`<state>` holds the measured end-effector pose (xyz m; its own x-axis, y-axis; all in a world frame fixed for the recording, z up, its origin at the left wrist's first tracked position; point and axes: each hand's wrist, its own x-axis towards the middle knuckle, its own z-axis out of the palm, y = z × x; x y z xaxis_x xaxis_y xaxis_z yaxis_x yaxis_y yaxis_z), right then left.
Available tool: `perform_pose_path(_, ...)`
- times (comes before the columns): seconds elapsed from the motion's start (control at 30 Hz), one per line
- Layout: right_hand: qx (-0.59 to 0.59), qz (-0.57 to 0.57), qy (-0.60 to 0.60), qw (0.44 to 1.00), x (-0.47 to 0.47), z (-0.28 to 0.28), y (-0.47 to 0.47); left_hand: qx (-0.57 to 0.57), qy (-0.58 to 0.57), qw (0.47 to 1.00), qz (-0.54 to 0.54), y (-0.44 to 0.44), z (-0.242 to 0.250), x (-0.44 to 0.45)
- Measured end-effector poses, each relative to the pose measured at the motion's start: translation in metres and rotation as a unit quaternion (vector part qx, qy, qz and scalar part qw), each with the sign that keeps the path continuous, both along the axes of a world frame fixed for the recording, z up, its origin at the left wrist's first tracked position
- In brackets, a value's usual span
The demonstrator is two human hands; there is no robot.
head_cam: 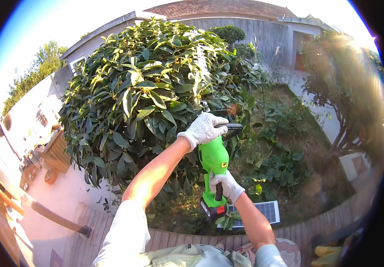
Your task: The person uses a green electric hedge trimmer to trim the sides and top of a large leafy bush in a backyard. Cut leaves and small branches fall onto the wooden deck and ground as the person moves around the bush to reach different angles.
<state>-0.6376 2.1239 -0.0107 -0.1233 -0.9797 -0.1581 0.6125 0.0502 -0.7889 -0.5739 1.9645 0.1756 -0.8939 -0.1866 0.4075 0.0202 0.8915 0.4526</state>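
My left hand (206,128), in a pale knit glove, grips the black front handle of a green cordless hedge trimmer (214,155). Lower down, my right hand (227,184), gloved alike, is closed around its rear handle, just above the battery pack (213,207). The trimmer's blade (200,63) points away from me and lies along the right part of a large rounded leafy shrub (128,90). Glare and leaves partly hide the blade. A few cut leaves (226,222) hang beside the battery.
A solar panel (272,211) lies beyond the wooden deck edge (178,239). Low plants (285,167) grow right of the shrub, with a small tree (342,86) farther right. A grey wall (262,36) stands behind. Wooden furniture (53,152) and a curved rail (52,215) are at the left.
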Motion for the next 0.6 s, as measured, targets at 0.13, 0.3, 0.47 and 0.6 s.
perform_pose_path(0.13,0.006,-0.008,0.021,1.000,0.013,0.000,-0.003,0.016,0.028,0.999,-0.004,-0.003,-0.004,0.021)
perform_pose_path(0.3,0.008,-0.019,0.065,0.998,0.029,0.008,-0.005,-0.001,0.110,0.994,-0.010,-0.008,-0.015,0.046)
perform_pose_path(0.47,0.004,-0.020,0.119,0.993,0.037,0.009,-0.005,0.007,0.126,0.992,0.007,-0.006,-0.018,0.069)
perform_pose_path(0.6,0.018,-0.024,0.139,0.990,0.045,0.006,-0.005,0.017,0.141,0.990,0.004,-0.005,-0.025,0.086)
